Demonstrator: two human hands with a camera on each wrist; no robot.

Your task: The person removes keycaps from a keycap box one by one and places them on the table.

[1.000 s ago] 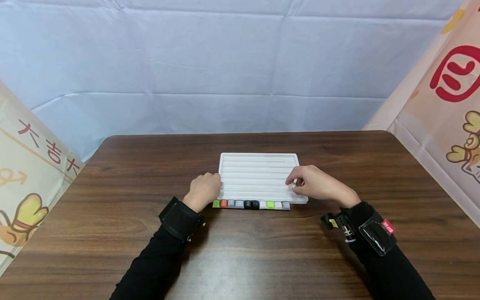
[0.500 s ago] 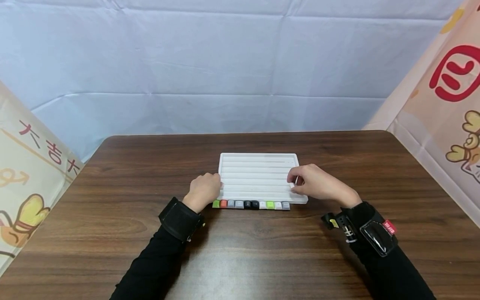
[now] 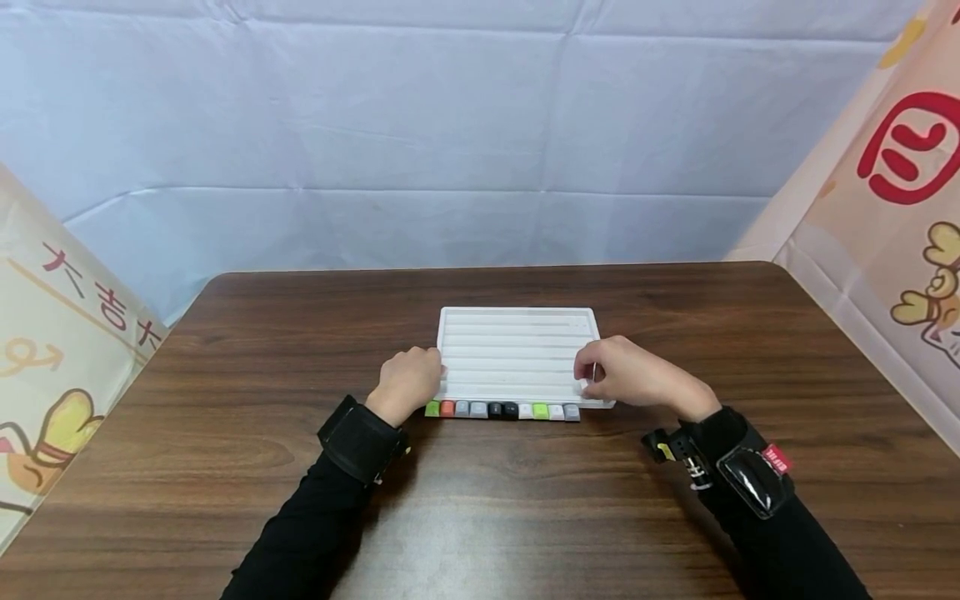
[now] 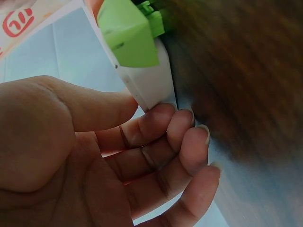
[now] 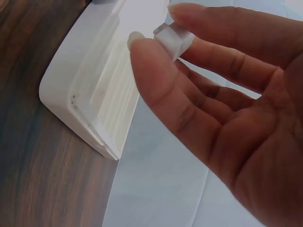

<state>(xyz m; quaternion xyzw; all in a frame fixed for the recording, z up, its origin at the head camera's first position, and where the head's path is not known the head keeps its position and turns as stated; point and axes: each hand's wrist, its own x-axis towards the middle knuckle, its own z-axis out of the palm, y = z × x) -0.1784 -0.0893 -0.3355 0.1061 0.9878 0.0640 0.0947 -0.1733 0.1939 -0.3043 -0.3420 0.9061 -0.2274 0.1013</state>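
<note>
A white tray (image 3: 510, 342) with stepped ridges lies on the table. Its left edge is gripped by my left hand (image 3: 407, 380), thumb on one side and fingers curled at the other. Over the tray's front right part, my right hand (image 3: 633, 373) pinches a small white keycap (image 5: 174, 40) between thumb and finger, held above the ridges in the right wrist view. Along the tray's front edge runs a row of coloured keycaps (image 3: 510, 410) in green, red, grey, black and white. The left wrist view shows a green keycap (image 4: 128, 35) close above my left fingers.
The brown wooden table (image 3: 480, 508) reaches out on all sides of the tray. Behind it hangs a pale blue cloth (image 3: 450, 167). Printed cloths stand at the left (image 3: 67, 350) and the right (image 3: 900, 208).
My right hand, with the white keycap, has shifted slightly to the right and toward the tray's front edge. The left hand and the tray stay in place.
</note>
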